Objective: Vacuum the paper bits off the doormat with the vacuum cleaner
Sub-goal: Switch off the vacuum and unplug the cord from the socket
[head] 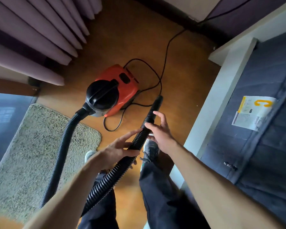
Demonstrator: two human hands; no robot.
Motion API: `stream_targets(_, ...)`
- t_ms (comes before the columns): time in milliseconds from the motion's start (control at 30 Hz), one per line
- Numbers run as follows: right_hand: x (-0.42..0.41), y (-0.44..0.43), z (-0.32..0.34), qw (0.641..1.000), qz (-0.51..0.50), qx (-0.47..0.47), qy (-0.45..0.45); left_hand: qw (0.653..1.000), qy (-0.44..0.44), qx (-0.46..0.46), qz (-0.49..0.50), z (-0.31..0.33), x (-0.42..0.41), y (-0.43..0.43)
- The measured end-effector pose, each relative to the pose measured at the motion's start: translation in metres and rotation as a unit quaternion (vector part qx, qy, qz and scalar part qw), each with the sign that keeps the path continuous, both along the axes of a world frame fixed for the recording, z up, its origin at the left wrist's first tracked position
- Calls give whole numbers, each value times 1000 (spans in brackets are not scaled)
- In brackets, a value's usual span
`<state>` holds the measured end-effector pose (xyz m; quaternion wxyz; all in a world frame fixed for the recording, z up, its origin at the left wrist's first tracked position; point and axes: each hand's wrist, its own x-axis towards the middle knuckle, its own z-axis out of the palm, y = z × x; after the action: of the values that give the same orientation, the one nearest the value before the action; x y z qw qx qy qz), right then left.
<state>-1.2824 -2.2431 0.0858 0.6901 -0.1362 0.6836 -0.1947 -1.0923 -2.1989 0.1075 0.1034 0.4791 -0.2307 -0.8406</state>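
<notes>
A red and black vacuum cleaner (pixel 113 90) sits on the wooden floor. Its black ribbed hose (pixel 109 177) loops from the front of the body across the beige shaggy doormat (pixel 31 146) and back up to my hands. My left hand (pixel 119 148) grips the hose from below, index finger stretched along it. My right hand (pixel 160 131) touches the hose just behind the smooth black nozzle (pixel 156 104), fingers spread and mostly straight. The nozzle points away over bare floor, right of the vacuum. No paper bits show plainly on the mat.
The black power cord (pixel 163 66) snakes from the vacuum to the far wall. Purple curtains (pixel 40 33) hang at upper left. A white frame (pixel 210 113) with a dark mattress (pixel 262 129) stands on the right. My legs and shoes (pixel 150 149) stand beside the mat.
</notes>
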Motion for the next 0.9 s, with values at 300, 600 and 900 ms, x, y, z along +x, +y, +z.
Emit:
stream_targets(300, 4, -23, -46, 999, 40, 24, 10, 992, -62, -26, -107, -44, 16, -29)
stream_targets(600, 21, -47, -105, 990, 120, 62, 47, 978, -120, -19, -171, -94, 27, -58)
stream_targets(900, 84, -127, -119, 857, 395, -170, 283, 975, -137, -7, -177, -116, 30, -62)
